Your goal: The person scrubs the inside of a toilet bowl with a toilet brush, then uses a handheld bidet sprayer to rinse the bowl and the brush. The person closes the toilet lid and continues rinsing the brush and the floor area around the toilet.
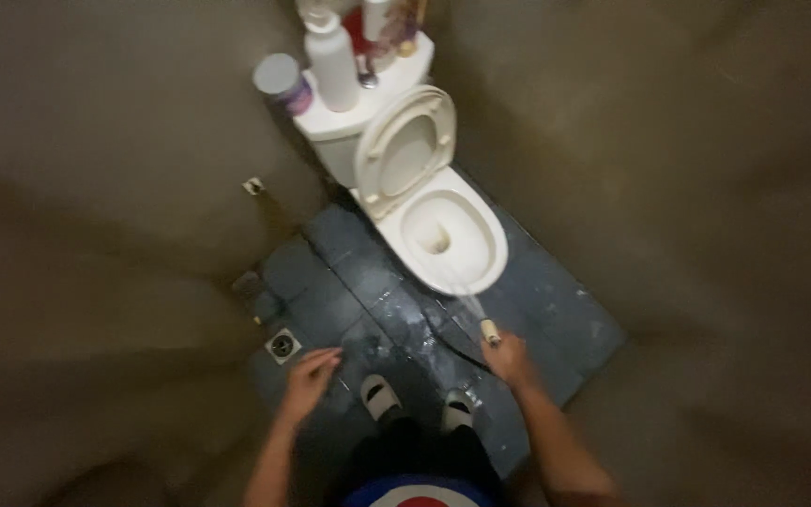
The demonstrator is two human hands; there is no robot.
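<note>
Right hand: the right hand (509,360) is closing around a small spray nozzle (489,330), the fingers clamped on it, and is pointing it toward the toilet.
Hose: a thin dark hose (452,343) is running from the nozzle across the floor in a curve.
Water: a pale jet of water (465,291) is leaving the nozzle and is reaching the front rim of the toilet bowl (452,235).
Left hand: the left hand (309,380) is hanging free over the floor, fingers loosely apart, holding nothing and touching nothing.
Feet: two light slippers (379,396) are standing on the floor between the hands, just behind the bowl's front.
Floor: the dark tiled floor (556,310) is shining wet in front of the bowl; a square drain (283,345) is lying near the left hand.
Toilet: the seat and lid (404,150) are standing up, leaning against the tank (330,127).
On the tank: a white pump bottle (331,61) and some smaller containers are standing there; a round can (281,83) is just beside it.
Progress: judging from the wet floor and the running jet, the rinsing is in the middle; the bowl is looking fairly white already, but how much of the rim is left I cannot tell.
</note>
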